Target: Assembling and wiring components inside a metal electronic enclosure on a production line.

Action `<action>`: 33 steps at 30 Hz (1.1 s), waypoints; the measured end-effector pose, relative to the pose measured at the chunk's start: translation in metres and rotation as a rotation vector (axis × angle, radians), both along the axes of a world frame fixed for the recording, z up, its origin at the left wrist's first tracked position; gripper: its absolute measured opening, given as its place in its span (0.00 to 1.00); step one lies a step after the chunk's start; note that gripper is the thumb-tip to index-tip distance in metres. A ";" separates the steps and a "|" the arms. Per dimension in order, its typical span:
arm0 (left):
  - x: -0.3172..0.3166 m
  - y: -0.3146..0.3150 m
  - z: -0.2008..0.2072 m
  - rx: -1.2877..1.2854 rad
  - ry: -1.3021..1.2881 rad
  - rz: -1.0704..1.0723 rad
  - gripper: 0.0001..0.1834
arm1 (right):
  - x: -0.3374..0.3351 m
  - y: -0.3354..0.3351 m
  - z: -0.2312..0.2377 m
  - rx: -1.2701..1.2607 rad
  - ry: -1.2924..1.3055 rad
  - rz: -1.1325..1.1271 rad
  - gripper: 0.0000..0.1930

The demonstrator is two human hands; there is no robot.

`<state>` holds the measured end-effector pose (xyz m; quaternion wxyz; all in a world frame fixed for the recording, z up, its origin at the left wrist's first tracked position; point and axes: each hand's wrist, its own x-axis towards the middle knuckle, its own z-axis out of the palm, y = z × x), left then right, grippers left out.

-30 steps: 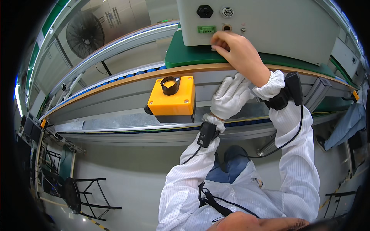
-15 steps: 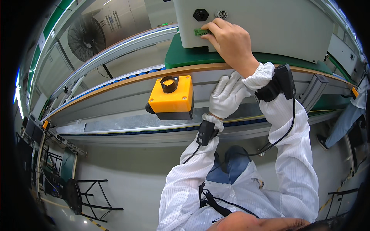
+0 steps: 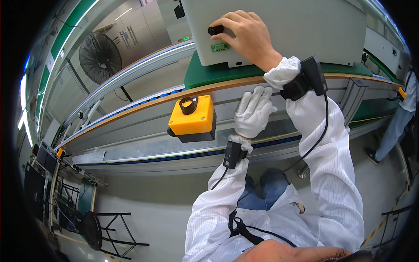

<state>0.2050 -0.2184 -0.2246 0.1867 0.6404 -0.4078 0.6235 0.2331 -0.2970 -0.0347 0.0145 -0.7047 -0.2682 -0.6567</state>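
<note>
My bare right hand reaches up to the side of a large light-grey cabinet. Its thumb and fingers close around a black power socket set in the panel. Just below the thumb is a green terminal block. The round connector beside the socket is hidden behind the hand. My left hand, in a white glove, is empty, its fingers stretched out against the grey side rail of the line. Left of it is a yellow and black button box with a dark ring on top.
The cabinet stands on a green board on the conveyor. A wooden edge strip runs along its front. A floor fan stands behind the line, a black stool at lower left. Another person's legs show at far right.
My right hand has moved from the green terminal block up to the black socket, uncovering the block. The view has shifted slightly; my left hand stays on the rail.
</note>
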 end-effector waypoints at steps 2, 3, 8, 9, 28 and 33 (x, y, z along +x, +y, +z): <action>0.001 0.001 0.001 -0.021 -0.031 0.021 0.07 | -0.007 -0.006 0.003 0.026 -0.023 0.004 0.19; 0.000 0.002 0.001 -0.020 -0.031 0.023 0.07 | -0.011 -0.011 0.003 0.051 -0.045 0.007 0.21; -0.001 0.000 0.004 -0.025 -0.030 0.028 0.06 | -0.011 -0.042 -0.002 0.063 0.033 -0.076 0.24; -0.002 -0.001 0.004 -0.024 -0.031 0.022 0.06 | -0.009 -0.044 -0.002 0.072 0.043 -0.060 0.23; -0.008 -0.003 -0.001 -0.045 0.070 0.053 0.06 | -0.004 -0.027 -0.013 0.384 0.094 0.007 0.24; -0.012 0.002 0.004 -0.094 0.101 0.048 0.09 | -0.021 -0.072 -0.024 0.371 0.030 0.156 0.17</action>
